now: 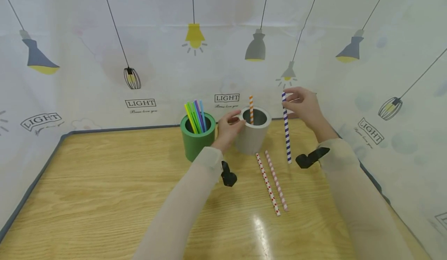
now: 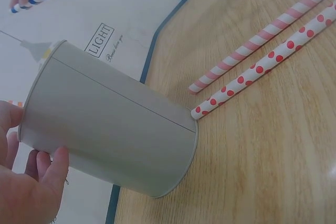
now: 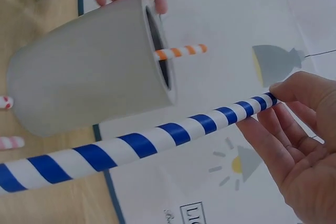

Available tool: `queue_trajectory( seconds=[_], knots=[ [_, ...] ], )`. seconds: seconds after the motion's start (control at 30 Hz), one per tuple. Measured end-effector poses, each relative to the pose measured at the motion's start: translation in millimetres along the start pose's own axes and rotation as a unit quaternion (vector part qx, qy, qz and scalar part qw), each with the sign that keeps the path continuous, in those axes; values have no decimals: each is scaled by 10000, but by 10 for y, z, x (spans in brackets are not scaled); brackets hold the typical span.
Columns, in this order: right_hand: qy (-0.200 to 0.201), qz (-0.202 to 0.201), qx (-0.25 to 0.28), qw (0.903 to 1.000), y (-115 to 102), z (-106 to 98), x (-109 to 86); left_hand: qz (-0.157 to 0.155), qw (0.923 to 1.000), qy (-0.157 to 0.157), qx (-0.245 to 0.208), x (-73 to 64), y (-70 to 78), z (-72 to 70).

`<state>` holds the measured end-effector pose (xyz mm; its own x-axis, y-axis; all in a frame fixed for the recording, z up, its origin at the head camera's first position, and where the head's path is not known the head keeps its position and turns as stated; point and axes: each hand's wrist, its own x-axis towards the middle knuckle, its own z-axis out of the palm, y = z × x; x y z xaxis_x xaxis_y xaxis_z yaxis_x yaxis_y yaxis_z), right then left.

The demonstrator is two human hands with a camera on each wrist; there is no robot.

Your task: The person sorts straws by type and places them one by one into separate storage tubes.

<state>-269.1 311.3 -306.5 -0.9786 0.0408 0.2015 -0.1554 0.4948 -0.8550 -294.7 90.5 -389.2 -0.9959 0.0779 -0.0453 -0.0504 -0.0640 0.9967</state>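
Note:
My right hand point(image 1: 304, 106) pinches a blue-and-white striped paper straw point(image 1: 287, 136) near its top end, thumb against fingertips. The straw hangs nearly upright, to the right of a grey cylindrical holder point(image 1: 252, 137). My left hand point(image 1: 230, 129) holds that holder at its left side, with fingertips at the rim and the thumb along the wall in the left wrist view. An orange-striped straw point(image 3: 181, 52) sticks out of the holder's mouth. Its lower part is hidden inside.
A red-dotted straw point(image 1: 268, 184) and a pink-striped straw point(image 1: 276, 181) lie on the wooden table point(image 1: 115, 198) before the grey holder. On the left stands a green holder point(image 1: 197, 147) with several coloured straws point(image 1: 196, 116). A lamp-printed backdrop point(image 1: 160, 58) rises behind.

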Motion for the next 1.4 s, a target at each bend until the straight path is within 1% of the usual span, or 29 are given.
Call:
queue_trajectory(
  seconds=[0.13, 0.4, 0.63, 0.8, 1.07, 1.23, 1.4],
  knots=[
    [27, -218, -23, 9998, -134, -3, 53, 20, 10000, 22, -21, -13, 2, -9],
    [113, -421, 0, 9991, -352, 19, 155, -26, 10000, 27, -51, -19, 3, -29],
    [235, -675, 186, 9973, -559, 50, 273, -43, 10000, 22, 21, -16, -3, -22],
    [352, -819, 211, 9958, -723, 56, 364, 16, 10000, -15, -45, -7, -6, -13],
    [541, -991, 463, 9925, -965, 76, 480, -9, 10000, -25, -18, -2, 12, -8],
    [651, -1034, 551, 9910, -999, 134, 514, -38, 10000, -12, 26, 5, 4, -4],
    [911, -987, 586, 9892, -924, 210, 552, 41, 10000, 0, 72, 4, -5, 4]
  ],
)
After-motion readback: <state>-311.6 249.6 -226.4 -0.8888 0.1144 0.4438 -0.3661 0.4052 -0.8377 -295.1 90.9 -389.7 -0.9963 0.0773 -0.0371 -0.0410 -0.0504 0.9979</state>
